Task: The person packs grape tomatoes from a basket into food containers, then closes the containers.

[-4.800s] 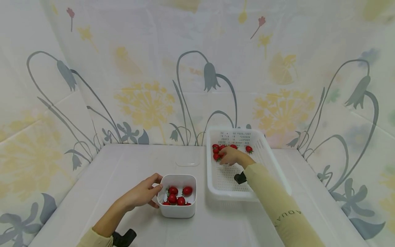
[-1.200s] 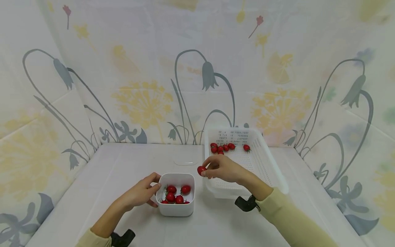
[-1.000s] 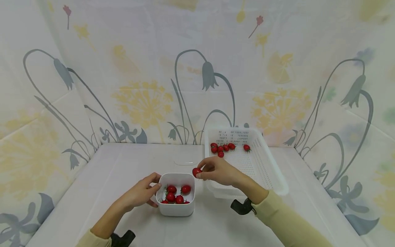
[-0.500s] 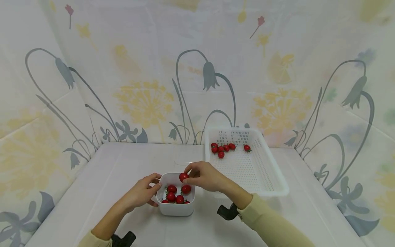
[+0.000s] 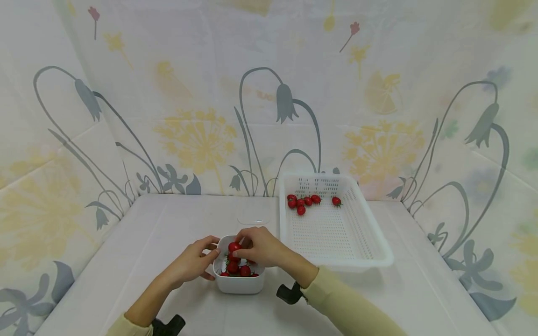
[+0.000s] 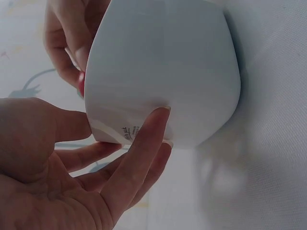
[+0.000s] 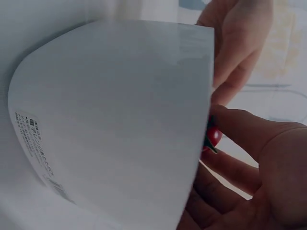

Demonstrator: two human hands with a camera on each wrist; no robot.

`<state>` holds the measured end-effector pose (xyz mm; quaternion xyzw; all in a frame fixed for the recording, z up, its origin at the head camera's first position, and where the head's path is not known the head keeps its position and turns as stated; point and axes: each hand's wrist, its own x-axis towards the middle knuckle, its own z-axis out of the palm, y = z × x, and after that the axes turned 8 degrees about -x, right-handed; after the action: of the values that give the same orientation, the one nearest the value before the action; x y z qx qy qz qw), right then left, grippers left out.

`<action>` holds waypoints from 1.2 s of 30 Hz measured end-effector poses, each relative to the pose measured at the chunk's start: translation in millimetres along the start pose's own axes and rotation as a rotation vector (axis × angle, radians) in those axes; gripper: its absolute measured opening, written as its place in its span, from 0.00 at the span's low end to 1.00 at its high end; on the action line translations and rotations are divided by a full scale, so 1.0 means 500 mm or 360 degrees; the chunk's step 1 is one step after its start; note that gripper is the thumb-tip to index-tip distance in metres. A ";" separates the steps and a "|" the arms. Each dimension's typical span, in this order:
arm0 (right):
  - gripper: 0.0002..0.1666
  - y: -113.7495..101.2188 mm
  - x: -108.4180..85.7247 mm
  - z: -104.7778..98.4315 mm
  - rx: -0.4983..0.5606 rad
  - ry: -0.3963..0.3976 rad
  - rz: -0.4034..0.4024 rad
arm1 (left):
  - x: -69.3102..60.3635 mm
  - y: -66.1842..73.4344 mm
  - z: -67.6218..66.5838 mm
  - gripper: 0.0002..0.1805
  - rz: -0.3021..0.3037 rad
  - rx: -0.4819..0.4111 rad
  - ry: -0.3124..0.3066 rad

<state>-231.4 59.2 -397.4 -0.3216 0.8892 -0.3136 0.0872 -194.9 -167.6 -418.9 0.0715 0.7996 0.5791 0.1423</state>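
Note:
A small white box [image 5: 240,285] stands on the table with several cherry tomatoes [image 5: 245,271] in it. At its left wall, my left hand [image 5: 194,262] rests its fairly straight fingers [image 6: 144,153] against the outside, with the thumb near the rim. My right hand [image 5: 265,248] pinches one cherry tomato [image 5: 234,247] inside the box's opening, above the others. The right wrist view shows that tomato [image 7: 214,135] with its green calyx between thumb and fingers, partly hidden by the box wall. In the left wrist view only a sliver of red tomato [image 6: 81,84] shows.
A white perforated basket [image 5: 380,242] stands right of the box, with several cherry tomatoes [image 5: 300,203] at its far left and one tomato [image 5: 336,201] farther right. A clear lid-like piece [image 5: 253,223] lies behind the box. A flowered cloth [image 5: 201,93] hangs behind the table.
My right hand took a cherry tomato from the basket, carried it left and lowered it into the box's opening. My left hand has stayed against the box.

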 end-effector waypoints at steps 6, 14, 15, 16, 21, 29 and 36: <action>0.13 -0.003 0.014 0.028 -0.0175 0.0017 0.0081 | 0.000 0.001 0.001 0.18 -0.0002 -0.0004 -0.0004; 0.14 -0.005 0.027 0.058 -0.0571 0.0069 0.0110 | -0.001 0.003 -0.001 0.17 -0.0003 -0.0018 -0.0028; 0.13 -0.005 0.027 0.060 -0.0604 0.0074 0.0109 | -0.001 0.004 -0.001 0.17 -0.0003 -0.0018 -0.0030; 0.13 -0.004 0.028 0.062 -0.0635 0.0076 0.0104 | -0.001 0.004 -0.001 0.17 -0.0003 -0.0018 -0.0033; 0.08 -0.002 0.028 0.068 -0.0734 0.0088 0.0083 | -0.001 0.006 -0.002 0.17 -0.0005 -0.0019 -0.0039; 0.08 -0.002 0.025 0.069 -0.0802 0.0093 0.0073 | -0.003 0.009 0.002 0.17 -0.0036 -0.0054 -0.0019; 0.08 0.002 0.026 0.070 -0.0792 0.0103 0.0049 | -0.002 0.009 0.003 0.16 -0.0036 -0.0070 -0.0020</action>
<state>-229.2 34.0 -425.1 -0.3094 0.9461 -0.0939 -0.0182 -193.9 -165.2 -414.9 0.0629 0.7866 0.5943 0.1555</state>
